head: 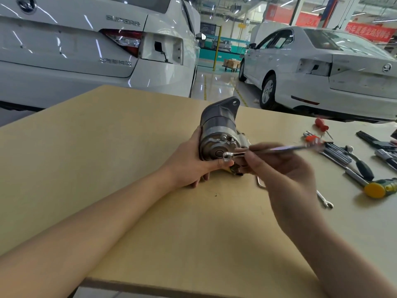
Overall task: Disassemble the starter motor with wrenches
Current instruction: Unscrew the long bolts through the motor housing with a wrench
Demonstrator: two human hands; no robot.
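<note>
We hold the starter motor (219,134) lying on its side near the middle of the wooden table (107,147), its round end cap turned toward us. Our left hand (193,164) is curled around the motor body from the left, with the thumb pressed under the end cap. Our right hand (281,166) pinches the handle of a slim wrench (268,150), whose ring end sits on a small bolt on the cap.

To do this step well, we think the ring must sit fully over the bolt head and stay flat to it, while the left hand keeps the body from rolling. Short, steady turns are safer than one strong pull.

The cap is bright, smooth metal with small rounded bolt heads; the far housing is dull grey cast metal with a mounting ear. The wrench is thin and shiny. More tools (348,160) lie to the right.
</note>
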